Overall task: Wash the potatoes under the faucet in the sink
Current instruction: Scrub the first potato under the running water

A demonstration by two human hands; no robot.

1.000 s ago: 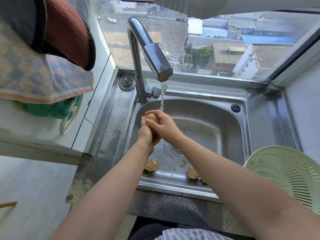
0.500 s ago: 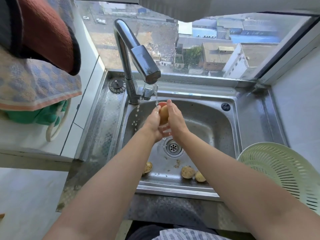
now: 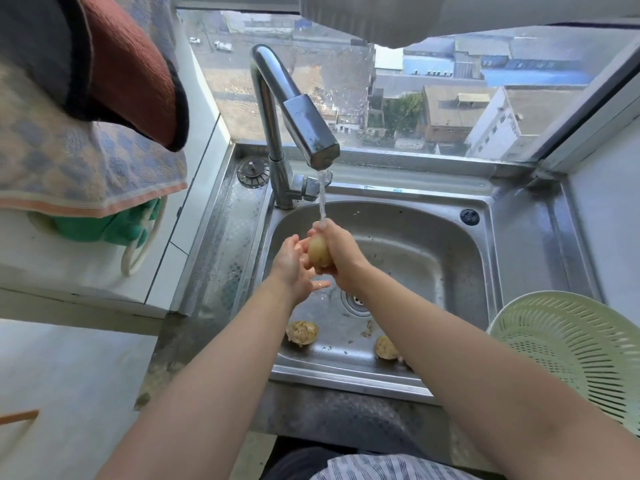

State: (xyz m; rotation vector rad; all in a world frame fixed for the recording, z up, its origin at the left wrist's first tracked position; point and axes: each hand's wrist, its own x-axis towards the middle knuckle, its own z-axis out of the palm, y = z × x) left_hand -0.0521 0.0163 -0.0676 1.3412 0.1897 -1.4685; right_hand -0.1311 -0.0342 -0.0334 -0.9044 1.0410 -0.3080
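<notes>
Closest in, the hem of a striped shirt (image 3: pixel 391 469) shows at the bottom edge, and two bare forearms reach out from it over the steel tabletop (image 3: pixel 214 278) toward the sink (image 3: pixel 450 271). At the right, a pale green colander (image 3: pixel 568 351) sits on the tabletop just beside the basin.

Inside the sink, along its near wall, lies a dirty potato (image 3: pixel 302 332) to the left. A second dirty potato (image 3: pixel 386 347) lies to the right, partly hidden by the right forearm. Bits of soil speckle the basin floor between them, and the drain (image 3: pixel 356 301) sits just beyond.

Above the drain, the right hand (image 3: pixel 341 252) has its fingers curled round a pale, wet potato (image 3: pixel 318 252) and holds it up on end. The left hand (image 3: pixel 294 268) is loose and spread, its palm turned toward the potato and close against it. It grips nothing.

A thin stream of water (image 3: pixel 322 195) drops from the faucet (image 3: pixel 301 126) onto the top of the right hand and the potato. The faucet stands at the back left corner of the basin, with a round black plug (image 3: pixel 253 171) on the steel beside its base.

To the left, a checked towel (image 3: pixel 86 150) and a dark red cloth (image 3: pixel 131 71) hang over a white ledge. Beyond the faucet, the window (image 3: pixel 450 91) looks down on rooftops.
</notes>
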